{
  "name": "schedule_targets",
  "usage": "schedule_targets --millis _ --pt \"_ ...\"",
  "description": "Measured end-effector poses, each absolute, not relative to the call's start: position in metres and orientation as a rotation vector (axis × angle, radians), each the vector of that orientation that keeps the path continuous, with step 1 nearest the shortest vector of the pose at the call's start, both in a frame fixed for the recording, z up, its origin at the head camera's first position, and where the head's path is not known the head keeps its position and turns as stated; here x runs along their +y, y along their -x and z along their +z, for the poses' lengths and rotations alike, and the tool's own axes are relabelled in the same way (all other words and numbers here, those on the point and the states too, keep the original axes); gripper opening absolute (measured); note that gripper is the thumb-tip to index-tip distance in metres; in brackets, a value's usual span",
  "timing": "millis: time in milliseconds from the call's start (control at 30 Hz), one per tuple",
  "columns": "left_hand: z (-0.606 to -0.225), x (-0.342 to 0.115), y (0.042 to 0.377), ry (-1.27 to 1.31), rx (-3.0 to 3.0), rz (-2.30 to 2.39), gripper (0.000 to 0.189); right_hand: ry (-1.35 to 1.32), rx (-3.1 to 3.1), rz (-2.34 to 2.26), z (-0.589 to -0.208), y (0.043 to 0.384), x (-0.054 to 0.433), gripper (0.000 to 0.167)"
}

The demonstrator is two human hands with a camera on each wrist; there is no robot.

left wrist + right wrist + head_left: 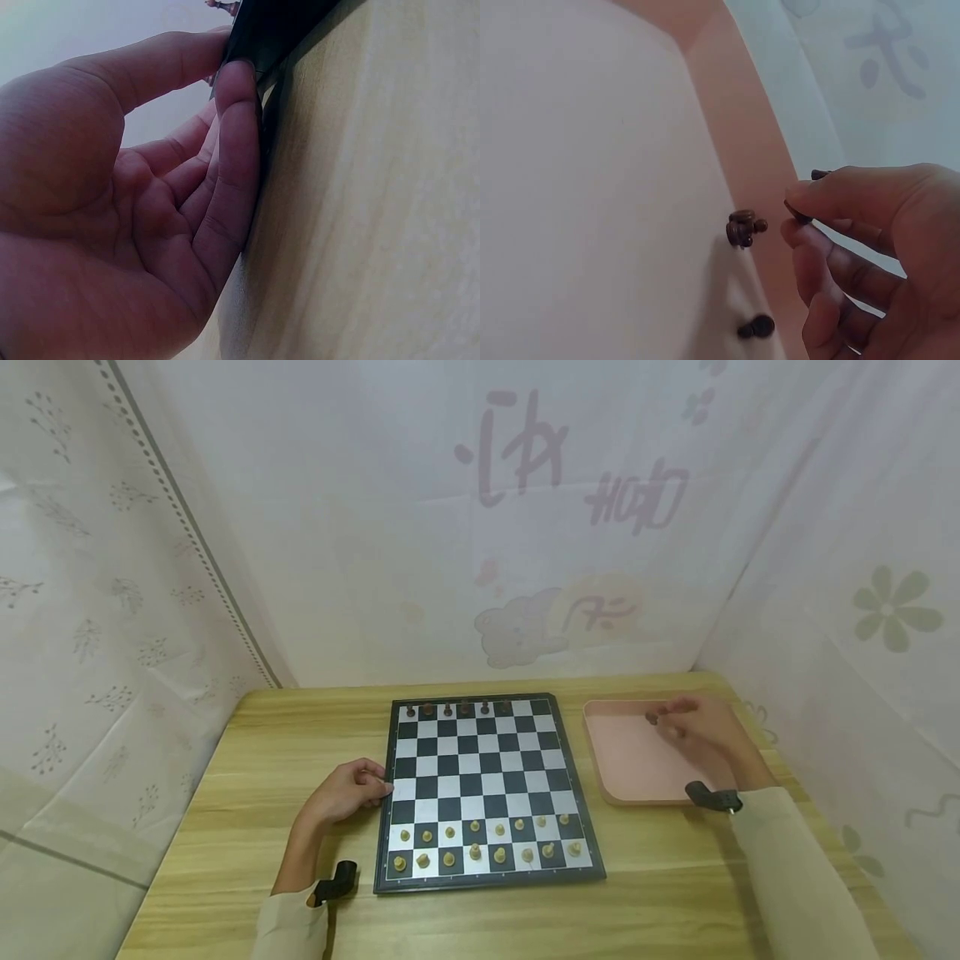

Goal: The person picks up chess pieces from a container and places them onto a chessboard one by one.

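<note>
A black-and-white chessboard lies on the table. At its left edge is my left hand, pinching the board's dark rim between thumb and fingers. Over the pink tray on the right, my right hand holds a small dark chess piece between thumb and fingertips. Part of that piece is hidden by the thumb. Below the fingers, a cluster of dark chess pieces lies against the tray wall, and another dark piece lies on its side nearer the camera.
Light chess pieces stand in two rows along the board's near side. Several dark chess pieces stand on the far row, toward the left. The wooden table is enclosed behind and at the sides by printed cloth.
</note>
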State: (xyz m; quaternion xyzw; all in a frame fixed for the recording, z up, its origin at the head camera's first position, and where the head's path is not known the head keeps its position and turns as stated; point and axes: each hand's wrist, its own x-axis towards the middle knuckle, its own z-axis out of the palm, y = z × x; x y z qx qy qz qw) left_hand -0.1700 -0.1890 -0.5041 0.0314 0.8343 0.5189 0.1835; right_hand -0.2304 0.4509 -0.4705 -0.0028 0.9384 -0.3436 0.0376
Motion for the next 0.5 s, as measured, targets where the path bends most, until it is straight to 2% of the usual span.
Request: schedule_targets --millis 500 --pt "-0.503 -0.188 0.169 -0.086 2.379 1.455 0.029 -0.063 2.85 -0.969 -0.461 0.221 0.431 0.06"
